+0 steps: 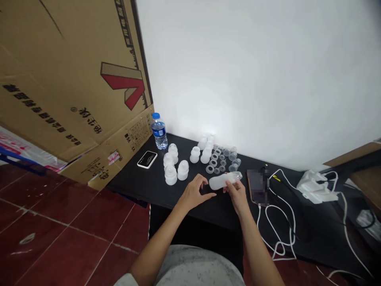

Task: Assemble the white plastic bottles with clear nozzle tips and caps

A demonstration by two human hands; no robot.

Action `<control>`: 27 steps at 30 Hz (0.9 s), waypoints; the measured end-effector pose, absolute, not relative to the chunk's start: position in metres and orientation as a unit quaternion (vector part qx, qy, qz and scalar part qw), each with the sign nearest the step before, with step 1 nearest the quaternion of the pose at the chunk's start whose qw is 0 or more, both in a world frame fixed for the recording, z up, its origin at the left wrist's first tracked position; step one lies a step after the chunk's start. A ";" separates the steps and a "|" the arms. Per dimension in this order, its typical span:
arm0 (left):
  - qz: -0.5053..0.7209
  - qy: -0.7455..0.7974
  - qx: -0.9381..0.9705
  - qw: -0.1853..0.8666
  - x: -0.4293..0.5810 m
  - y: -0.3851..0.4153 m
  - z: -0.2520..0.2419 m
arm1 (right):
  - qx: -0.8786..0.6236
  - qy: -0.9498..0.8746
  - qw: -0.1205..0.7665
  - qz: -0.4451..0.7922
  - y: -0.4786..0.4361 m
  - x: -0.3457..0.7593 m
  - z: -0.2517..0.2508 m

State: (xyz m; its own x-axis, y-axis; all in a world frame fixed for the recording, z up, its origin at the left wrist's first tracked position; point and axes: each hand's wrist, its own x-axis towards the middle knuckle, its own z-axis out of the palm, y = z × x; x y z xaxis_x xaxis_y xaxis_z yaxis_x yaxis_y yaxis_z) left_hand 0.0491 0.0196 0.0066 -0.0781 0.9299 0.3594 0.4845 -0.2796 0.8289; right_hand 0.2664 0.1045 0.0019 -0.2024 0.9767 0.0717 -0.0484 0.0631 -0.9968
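**Frosted white bottle-shaped piece (222,183) in your right hand (237,195), left hand (193,193) just beside it**

In the head view, your hands are close together but not clasped, above a flat black worktop (139,190). The piece's long axis runs roughly sideways, rising slightly to your right, where it ends in a clear neck (237,176). Your right fingers and thumb pinch it, so that hand is the nearer. Your left fingertips curl at its other end; you cannot tell whether they touch it.

Beyond your hands stand frosted white dome-shaped cups (171,175), small translucent rings (213,163) and small clear cups (233,167). Farther left are a blue-capped water bottle (159,132) and a flat black-and-white device (147,159). To the right lie a blurred phone (257,186), white cables (279,222) and a white charger (315,186). A tan cardboard sheet (74,79) leans at left above a red tiled floor (59,242).
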 end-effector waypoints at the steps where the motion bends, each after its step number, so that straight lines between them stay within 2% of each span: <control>1: 0.478 0.557 0.638 0.233 0.049 0.019 0.006 | -0.428 -0.556 0.487 0.520 0.108 0.265 0.006; 4: 0.450 0.533 0.674 0.242 0.050 0.017 0.004 | -0.422 -0.603 0.473 0.484 0.118 0.254 0.022; 13: 0.341 0.532 0.752 0.187 0.056 0.017 -0.001 | -0.387 -0.804 0.288 0.348 0.131 0.178 0.046; 27: 0.297 0.542 0.761 0.199 0.056 0.017 0.001 | -0.349 -0.801 0.275 0.402 0.118 0.140 0.035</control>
State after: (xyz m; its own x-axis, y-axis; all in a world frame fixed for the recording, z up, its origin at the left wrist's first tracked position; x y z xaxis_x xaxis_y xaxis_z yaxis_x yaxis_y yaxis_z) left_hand 0.0557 0.0166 0.0007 0.2365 0.9425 0.2360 0.7066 -0.3336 0.6240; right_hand 0.1398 0.1181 0.0347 -0.6059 0.7794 0.1594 0.3378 0.4334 -0.8355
